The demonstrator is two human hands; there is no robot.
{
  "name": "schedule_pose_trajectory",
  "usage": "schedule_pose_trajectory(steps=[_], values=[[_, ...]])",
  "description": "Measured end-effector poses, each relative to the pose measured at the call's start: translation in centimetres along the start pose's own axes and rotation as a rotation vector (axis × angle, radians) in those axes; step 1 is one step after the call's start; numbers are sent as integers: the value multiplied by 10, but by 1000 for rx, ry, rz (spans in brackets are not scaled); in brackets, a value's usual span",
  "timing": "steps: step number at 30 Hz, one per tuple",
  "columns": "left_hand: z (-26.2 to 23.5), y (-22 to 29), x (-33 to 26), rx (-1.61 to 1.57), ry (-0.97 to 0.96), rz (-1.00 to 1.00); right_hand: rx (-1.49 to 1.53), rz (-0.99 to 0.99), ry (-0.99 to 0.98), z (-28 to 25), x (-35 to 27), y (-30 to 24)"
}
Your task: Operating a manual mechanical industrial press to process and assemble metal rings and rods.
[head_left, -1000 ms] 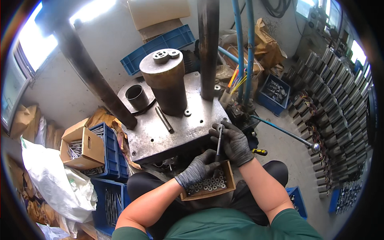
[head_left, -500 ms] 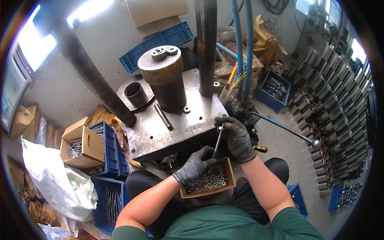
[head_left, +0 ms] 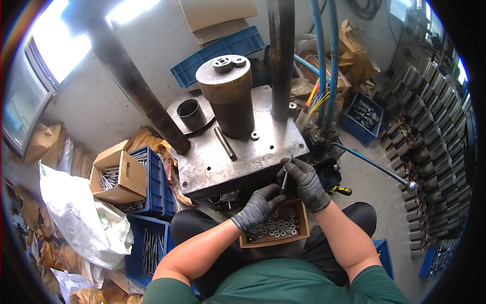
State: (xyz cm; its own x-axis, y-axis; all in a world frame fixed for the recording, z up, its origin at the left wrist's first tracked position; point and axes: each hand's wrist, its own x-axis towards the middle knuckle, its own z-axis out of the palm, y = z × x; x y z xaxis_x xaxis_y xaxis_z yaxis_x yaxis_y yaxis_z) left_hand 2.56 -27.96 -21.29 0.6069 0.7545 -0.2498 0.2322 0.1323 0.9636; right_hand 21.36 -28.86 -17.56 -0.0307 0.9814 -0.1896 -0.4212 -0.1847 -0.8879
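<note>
Between my two gloved hands a thin metal shaft [head_left: 285, 181] is held at a slant over the front edge of the press table. The fingers of my left hand [head_left: 258, 206] pinch its lower end. My right hand [head_left: 308, 186] is closed around the upper part, and the shaft's tip pokes out above the fingers. Whether a ring sits on the shaft under those fingers is hidden. Just below, in my lap, a small cardboard box [head_left: 273, 244] holds many small ring-shaped parts [head_left: 278, 230], partly covered by my left hand.
On the metal press table [head_left: 243, 164] stand a thick cylinder [head_left: 226, 96], a short tube [head_left: 191, 115] and a lying rod [head_left: 225, 144]. Blue crates [head_left: 147, 248] with shafts and an open carton [head_left: 116, 175] are at left. Stacked metal cylinders [head_left: 425, 137] line the right.
The whole scene has shifted right in the picture as my head turned. My right fingers now cover the upper shaft, where a bright collar showed before. Both hands still hold the shaft.
</note>
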Motion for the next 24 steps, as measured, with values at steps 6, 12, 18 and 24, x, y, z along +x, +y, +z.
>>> schedule_pose_trajectory(steps=[6,12,18,24], values=[[-5,-13,-3,277,127,301,-41,-97,-18,6,0,10],[-8,-16,-14,136,79,209,-228,-157,-58,11,0,27],[-10,-19,-13,-226,76,221,-146,-52,-134,20,-4,36],[-18,-18,-20,-649,155,25,-99,-522,-79,-23,11,10]])
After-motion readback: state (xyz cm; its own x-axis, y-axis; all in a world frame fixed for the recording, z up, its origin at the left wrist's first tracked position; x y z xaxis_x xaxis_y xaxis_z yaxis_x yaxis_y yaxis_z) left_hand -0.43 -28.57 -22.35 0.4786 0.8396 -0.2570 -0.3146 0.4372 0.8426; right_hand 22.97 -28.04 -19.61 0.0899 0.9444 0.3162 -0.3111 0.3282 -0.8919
